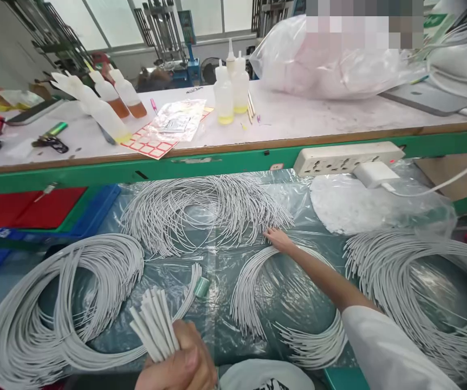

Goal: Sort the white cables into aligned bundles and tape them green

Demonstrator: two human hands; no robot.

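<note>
My left hand (182, 360), low in the head view, is wrapped round a thick bundle of white cables (157, 322), their cut ends pointing up. At the far side of the lower surface, my right hand (279, 239) touches the ends of a loose coil of thin white cables (233, 203), its fingers bent over them. Exactly how many it pinches is too small to make out. Beneath my right forearm lies a smaller, horseshoe-shaped bundle of white cables (250, 295). A short cable bundle with a green tape roll (202, 287) beside it lies near my left hand.
Large white cable coils lie at the left (18, 303) and right (453, 254). A raised shelf (274, 130) carries squeeze bottles (224, 97) and a big clear plastic bag (318, 65). On its edge hangs a power strip (331, 158) with a plugged-in charger (375, 174).
</note>
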